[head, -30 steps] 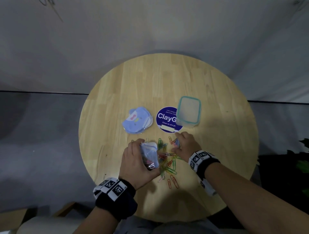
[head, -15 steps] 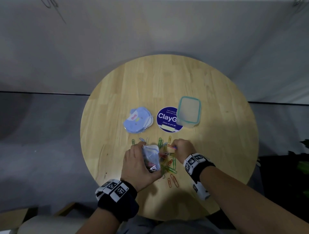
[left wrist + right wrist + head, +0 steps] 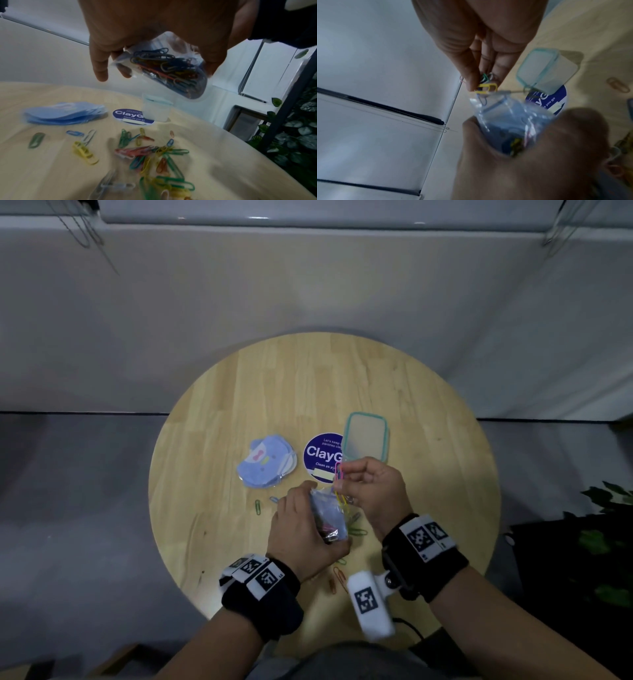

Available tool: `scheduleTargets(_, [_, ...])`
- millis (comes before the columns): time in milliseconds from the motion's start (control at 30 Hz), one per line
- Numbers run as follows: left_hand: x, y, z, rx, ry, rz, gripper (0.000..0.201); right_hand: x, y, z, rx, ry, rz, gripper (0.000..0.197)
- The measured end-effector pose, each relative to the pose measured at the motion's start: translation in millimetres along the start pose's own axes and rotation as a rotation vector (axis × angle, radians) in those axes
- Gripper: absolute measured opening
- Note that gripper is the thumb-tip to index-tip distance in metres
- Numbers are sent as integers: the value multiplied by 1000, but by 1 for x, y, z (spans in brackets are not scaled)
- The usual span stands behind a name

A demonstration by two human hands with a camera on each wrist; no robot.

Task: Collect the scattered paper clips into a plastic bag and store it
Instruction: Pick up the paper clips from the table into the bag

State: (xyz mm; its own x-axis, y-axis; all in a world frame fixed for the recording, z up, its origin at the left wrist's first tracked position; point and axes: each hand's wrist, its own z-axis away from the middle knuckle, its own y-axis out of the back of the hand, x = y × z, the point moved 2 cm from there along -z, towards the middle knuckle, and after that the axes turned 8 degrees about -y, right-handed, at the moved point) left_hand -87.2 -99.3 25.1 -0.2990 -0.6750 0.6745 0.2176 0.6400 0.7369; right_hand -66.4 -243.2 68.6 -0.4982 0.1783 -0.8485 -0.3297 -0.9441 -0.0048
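Above one round table: one plastic bag gripped by left hand, several clips pinched by right hand — loose paper clips blurred, uncountable.

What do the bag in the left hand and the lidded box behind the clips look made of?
Bag: thin clear plastic film, glossy and creased; the clips inside show through. Box: apparently rigid frosted translucent plastic, with a teal rim on its lid, possibly a seal.
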Motion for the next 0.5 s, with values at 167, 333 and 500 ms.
scheduleTargets(167, [5,1,-5,8,-7,0,91,-13,6,3,141,163,-39,20])
scheduleTargets(333, [12,0,-2,-2,0,30,92,-33,3,8,176,260,-125,22])
scheduleTargets(500, [16,-4,-7,21,-11,119,84,-39,-8,23,11,52,-460,20])
